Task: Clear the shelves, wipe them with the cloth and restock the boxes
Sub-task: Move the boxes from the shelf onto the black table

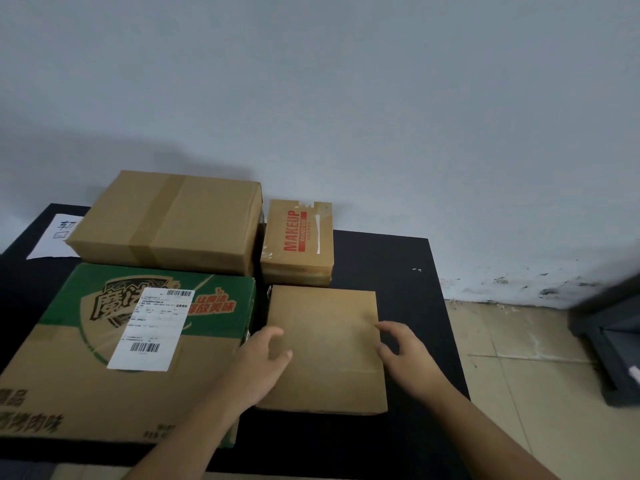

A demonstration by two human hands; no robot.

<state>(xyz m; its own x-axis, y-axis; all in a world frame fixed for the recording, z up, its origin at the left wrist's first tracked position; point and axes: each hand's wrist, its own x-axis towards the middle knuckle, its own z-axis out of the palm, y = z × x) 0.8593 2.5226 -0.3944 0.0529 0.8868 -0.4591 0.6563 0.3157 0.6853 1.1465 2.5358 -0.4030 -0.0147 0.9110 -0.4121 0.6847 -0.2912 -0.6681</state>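
Black counter [401,271], pale wall [346,98]. Plain flat brown cardboard box [325,344] sat near right. Left hand [263,365] clasped its left edge, thumb atop; right hand [405,351] half-curled opposite, grip unclear. Probably light, stiff; hold side edges.

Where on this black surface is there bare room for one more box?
The bare black surface lies right of the MAKEUP box and the plain box, up to its right edge; a narrow strip runs along the front. The left half is crowded with the green box and taped box.
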